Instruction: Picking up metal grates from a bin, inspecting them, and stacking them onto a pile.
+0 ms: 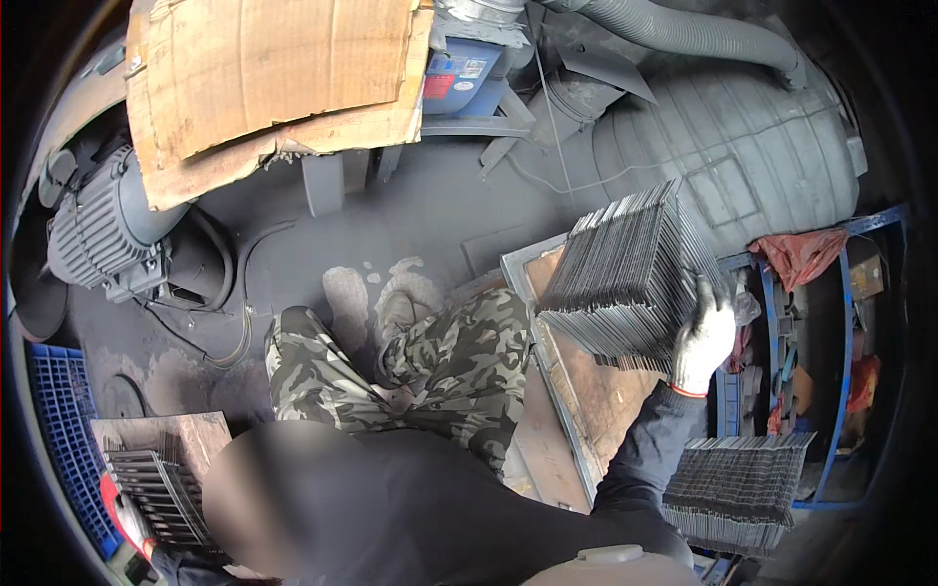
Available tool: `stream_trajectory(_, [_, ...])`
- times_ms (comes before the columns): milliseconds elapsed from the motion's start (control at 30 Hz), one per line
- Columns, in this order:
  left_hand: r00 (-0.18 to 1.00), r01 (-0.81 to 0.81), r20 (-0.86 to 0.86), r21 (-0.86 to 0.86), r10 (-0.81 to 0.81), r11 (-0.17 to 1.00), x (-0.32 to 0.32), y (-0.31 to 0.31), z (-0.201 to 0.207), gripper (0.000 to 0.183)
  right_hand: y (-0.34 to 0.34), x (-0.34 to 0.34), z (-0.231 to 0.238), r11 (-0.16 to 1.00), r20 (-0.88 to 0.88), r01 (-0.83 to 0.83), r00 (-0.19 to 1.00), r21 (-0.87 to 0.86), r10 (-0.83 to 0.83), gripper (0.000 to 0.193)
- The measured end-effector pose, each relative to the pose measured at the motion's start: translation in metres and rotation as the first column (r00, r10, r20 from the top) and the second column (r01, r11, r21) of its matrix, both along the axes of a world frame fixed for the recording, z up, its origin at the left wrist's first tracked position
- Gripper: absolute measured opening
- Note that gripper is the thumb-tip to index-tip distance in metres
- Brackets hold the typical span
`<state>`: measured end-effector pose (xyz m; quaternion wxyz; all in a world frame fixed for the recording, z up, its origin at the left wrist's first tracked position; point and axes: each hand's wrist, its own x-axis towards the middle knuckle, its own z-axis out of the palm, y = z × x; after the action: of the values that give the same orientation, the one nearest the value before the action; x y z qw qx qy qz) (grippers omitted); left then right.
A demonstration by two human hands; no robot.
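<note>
My right hand (705, 342), in a white glove with blackened fingertips, lies against the right side of a tall stack of thin dark metal plates (611, 269). Its fingers stretch along the plate edges, and no single plate shows lifted away. That stack stands on a brown board in a metal-edged frame (606, 396). At the lower left my left hand (129, 518), in a red and white glove, is at the outer edge of a pile of dark slatted metal pieces (161, 493). Its fingers are mostly hidden there.
Another plate stack (738, 488) sits behind my right elbow. A blue rack (845, 342) with assorted items stands right. A motor (112, 230) and a blue plastic crate (63, 391) are left. Cardboard (283, 78) hangs over the far left; a large grey tank (728, 146) is far right.
</note>
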<state>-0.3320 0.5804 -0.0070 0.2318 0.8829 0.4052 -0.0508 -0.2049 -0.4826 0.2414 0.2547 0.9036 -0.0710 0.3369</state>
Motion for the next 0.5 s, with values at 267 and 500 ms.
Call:
stream_trajectory(267, [0.984,0.009,0.176,0.135,-0.033,0.991,-0.008,-0.008,0.005,0.046,0.007,0.006,-0.013,0.998,-0.07,0.022,0.997,0.064,-0.018,0.058])
stream_trajectory(500, [0.998,0.008,0.062,0.202,-0.021,0.979,-0.003,-0.021,0.091,0.052,0.012,-0.002,-0.021,0.959,-0.137,-0.082,0.983,0.27,0.123,0.046])
